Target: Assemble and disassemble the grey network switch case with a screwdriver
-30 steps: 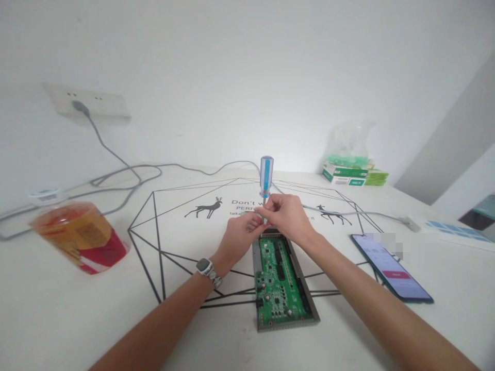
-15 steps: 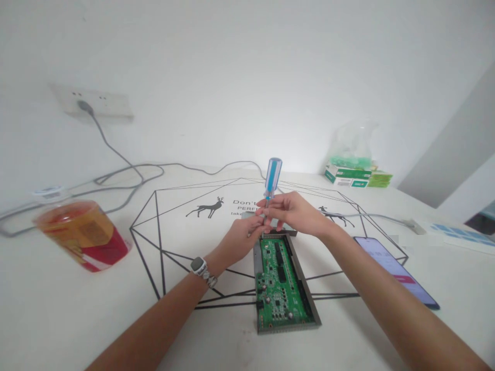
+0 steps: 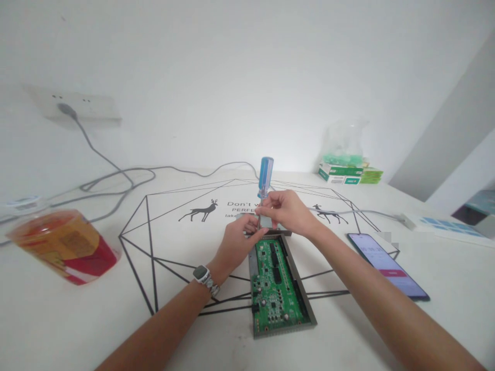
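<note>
A green circuit board [image 3: 276, 288] lies in a grey metal frame on the white table, its long side running away from me. My right hand [image 3: 284, 208] pinches the shaft of a screwdriver [image 3: 265, 175], whose blue and clear handle points up above the fingers. The screwdriver's tip is hidden behind the fingers near the board's far end. My left hand [image 3: 240, 234] is beside that end, thumb stretched over it and fingers curled near the shaft. Whether the left fingers hold anything is too small to tell. A grey metal piece [image 3: 286, 232] lies just beyond the board.
An orange and red tub [image 3: 67, 247] stands at the left. Grey cable [image 3: 112, 188] loops along the wall from a socket [image 3: 85, 105]. At the right lie a phone [image 3: 386, 265] and a power strip [image 3: 444, 226]. Small boxes [image 3: 342, 172] with a plastic bag sit at the back right.
The view has shifted slightly, so most things appear further left. My left thumb has spread away from its fingers, and the fingers have drawn back a little from the screwdriver shaft.
</note>
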Demonstrator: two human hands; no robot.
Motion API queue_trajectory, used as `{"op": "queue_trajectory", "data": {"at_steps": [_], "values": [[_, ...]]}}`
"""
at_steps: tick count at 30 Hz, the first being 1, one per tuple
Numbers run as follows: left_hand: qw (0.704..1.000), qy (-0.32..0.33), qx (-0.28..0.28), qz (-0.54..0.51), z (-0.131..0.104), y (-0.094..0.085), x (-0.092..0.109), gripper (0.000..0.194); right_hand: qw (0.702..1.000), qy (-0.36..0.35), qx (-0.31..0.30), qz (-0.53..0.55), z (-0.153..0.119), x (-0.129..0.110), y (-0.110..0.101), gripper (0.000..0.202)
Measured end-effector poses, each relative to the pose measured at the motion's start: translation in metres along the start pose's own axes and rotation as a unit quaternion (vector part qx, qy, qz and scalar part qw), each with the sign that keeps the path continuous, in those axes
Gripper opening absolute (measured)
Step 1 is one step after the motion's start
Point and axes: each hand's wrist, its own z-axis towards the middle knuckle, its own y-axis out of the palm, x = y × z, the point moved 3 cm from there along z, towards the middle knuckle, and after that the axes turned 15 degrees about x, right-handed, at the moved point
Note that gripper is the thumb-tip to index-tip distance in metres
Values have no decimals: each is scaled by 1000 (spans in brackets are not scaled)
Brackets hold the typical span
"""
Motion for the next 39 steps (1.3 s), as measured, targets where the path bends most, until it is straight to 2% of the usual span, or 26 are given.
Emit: {"op": "queue_trajectory", "data": {"at_steps": [4, 7, 9, 12, 15, 20, 27, 33, 36, 39], "values": [[999, -23, 12, -24, 1, -1, -3, 18, 998, -23, 38, -34, -2, 2, 2, 24], [997, -50, -16, -61, 2, -1, -3, 17, 997, -33, 46, -47, -4, 0, 3, 24], [994, -61, -42, -85, 2, -2, -2, 16, 999, -19, 9, -33, -5, -2, 4, 20], [991, -43, -84, -94, 3, -4, 0, 17, 996, 37, -82, 18, -7, -6, 5, 22], [991, -8, -117, -70, 4, -6, -1, 20, 990, 63, -113, 49, -8, -10, 2, 23], [991, 18, -128, -47, 3, -4, 0, 22, 995, 51, -75, 30, -6, -11, -1, 13], [999, -6, -28, -27, 0, -2, 1, 20, 1000, -5, -3, 15, -5, -6, 1, 14], [1000, -13, 16, -22, -1, -2, -2, 19, 996, -36, 65, -52, -6, -5, 3, 24], [999, -31, 14, -29, 0, -2, -3, 19, 992, -40, 92, -73, -6, -3, 5, 29], [998, -46, -12, -46, 1, -1, -3, 17, 991, -42, 99, -76, -5, -2, 5, 31]]}}
